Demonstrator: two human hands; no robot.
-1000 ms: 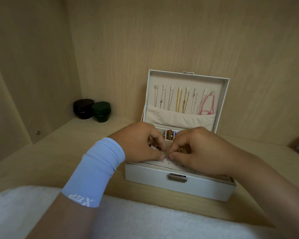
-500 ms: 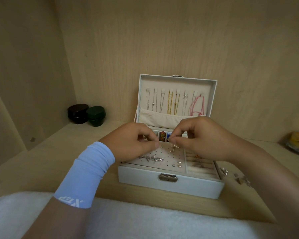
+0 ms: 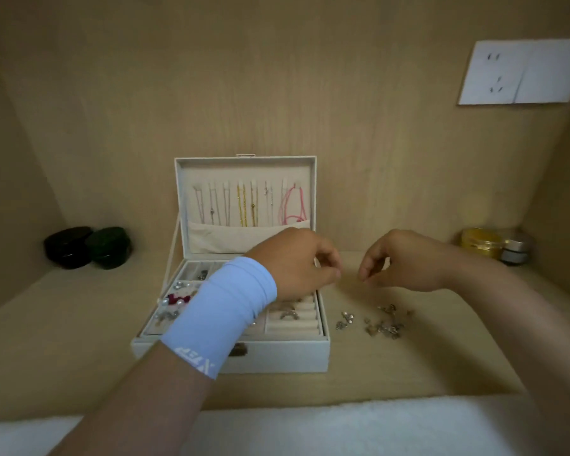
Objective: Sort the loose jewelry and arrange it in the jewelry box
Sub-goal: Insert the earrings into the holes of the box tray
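At the left of the frame, a round black lidded jar (image 3: 68,246) and a round dark green lidded jar (image 3: 109,246) stand side by side at the back wall, well apart from the work.

At centre, the white rectangular jewelry box (image 3: 277,355) stands with its lid upright. I judge that this keeps the hanging chains (image 3: 247,205) untangled and the trays within reach. The left tray holds pearl and red earrings (image 3: 175,299). The right tray holds rings (image 3: 290,312) seated in padded rolls.

The left hand (image 3: 297,264), above a light blue wrist sleeve (image 3: 224,311), hovers over the box's right rear corner, fingers curled in, thumb near the fingertips. The right hand (image 3: 405,261) hovers right of the box, fingers curled downward. Blur prevents me from confirming whether either hand pinches a small piece. I judge that both are positioned for the next pick.

The loose jewelry (image 3: 380,322) lies on the pale wooden shelf (image 3: 63,340), near the box's right side, lower right of centre. It is a scattered cluster of small silver-toned pieces, and their shapes are indistinct.
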